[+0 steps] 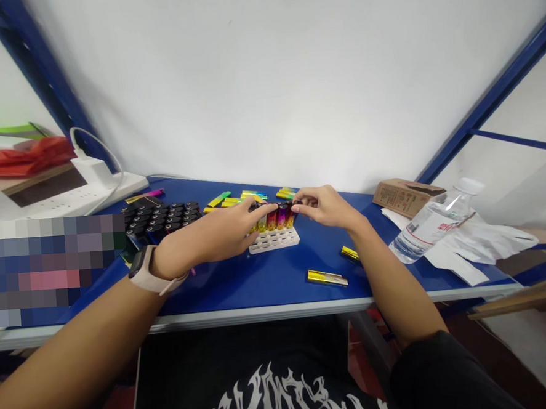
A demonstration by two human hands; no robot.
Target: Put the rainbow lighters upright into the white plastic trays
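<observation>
A white rack with holes [275, 241] stands on the blue table, its back row filled with several shiny yellow, red and purple cylinders [282, 217] with black tops. My left hand [232, 227] reaches over the rack's left side, one finger stretched across the tops of the cylinders. At the right end of the row, my right hand [322, 206] pinches a small black cap [297, 207] between thumb and forefinger. Flat metallic pieces in yellow, green and blue [254, 195] lie behind the rack. Nearer the front edge rests a single gold piece [327, 278].
Many black-topped cylinders [156, 219] stand grouped left of my left hand. A white power strip [64, 195] with a plug is at the far left. On the right are a cardboard box [406, 197], a tilted water bottle [434, 225] and white paper or plastic [483, 241].
</observation>
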